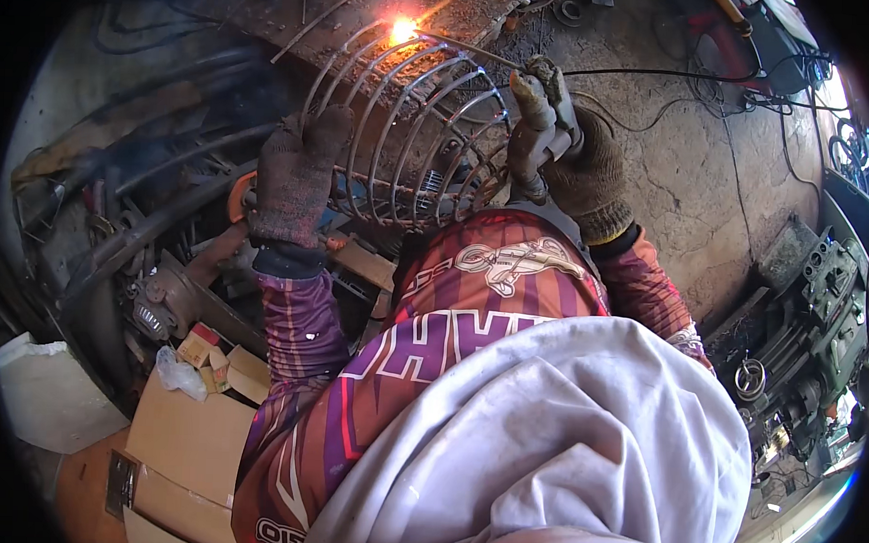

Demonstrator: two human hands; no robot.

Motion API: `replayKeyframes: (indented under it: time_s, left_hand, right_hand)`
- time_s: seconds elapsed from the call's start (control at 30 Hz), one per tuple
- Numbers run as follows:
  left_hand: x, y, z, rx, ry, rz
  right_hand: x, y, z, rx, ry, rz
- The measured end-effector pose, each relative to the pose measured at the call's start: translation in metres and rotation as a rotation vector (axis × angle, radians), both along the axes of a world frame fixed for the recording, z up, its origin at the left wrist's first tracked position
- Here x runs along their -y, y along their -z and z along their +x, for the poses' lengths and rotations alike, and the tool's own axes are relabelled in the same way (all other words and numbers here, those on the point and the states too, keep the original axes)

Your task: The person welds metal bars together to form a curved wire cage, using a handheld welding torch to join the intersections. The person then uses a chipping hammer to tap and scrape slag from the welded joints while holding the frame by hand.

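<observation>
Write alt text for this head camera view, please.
A gloved right hand holds a welding electrode holder whose rod sparks on a round wire cage; the gloved left hand steadies the cage. Cardboard boxes lie lower left.

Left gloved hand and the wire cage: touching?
Touching. The head view shows the left hand in its glove pressed against the wire cage, fingers lying over its left-side bars, no gap visible.

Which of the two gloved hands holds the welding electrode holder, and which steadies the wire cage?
The right hand grips the electrode holder, its rod reaching the spark. The left hand rests on the wire cage.
</observation>
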State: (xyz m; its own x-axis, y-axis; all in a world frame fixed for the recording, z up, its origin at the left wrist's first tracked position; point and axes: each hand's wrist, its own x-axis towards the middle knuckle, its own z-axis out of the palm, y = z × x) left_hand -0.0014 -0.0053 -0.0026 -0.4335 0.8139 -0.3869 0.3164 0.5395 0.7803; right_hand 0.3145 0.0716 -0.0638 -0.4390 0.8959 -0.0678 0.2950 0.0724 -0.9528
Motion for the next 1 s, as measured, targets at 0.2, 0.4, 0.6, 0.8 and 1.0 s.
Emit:
replayKeyframes:
  time_s: [0.2,0.4,0.6,0.8,1.0]
  left_hand:
    - [0.001,0.004,-0.002,0.048,-0.014,-0.001]
    - [-0.001,-0.004,0.006,0.106,-0.029,0.045]
    - [0.001,-0.002,0.005,0.136,-0.044,0.054]
    - [0.001,-0.001,0.003,0.037,0.014,0.080]
    - [0.003,-0.001,0.000,-0.097,0.051,0.028]
  right_hand:
    - [0.000,0.006,0.002,0.066,0.025,0.064]
    - [0.001,0.005,0.000,0.066,0.031,0.096]
    - [-0.002,-0.007,-0.001,0.147,0.010,0.047]
    - [-0.001,-0.003,0.000,0.131,0.017,0.076]
    - [-0.004,-0.008,0.000,0.150,-0.129,0.467]
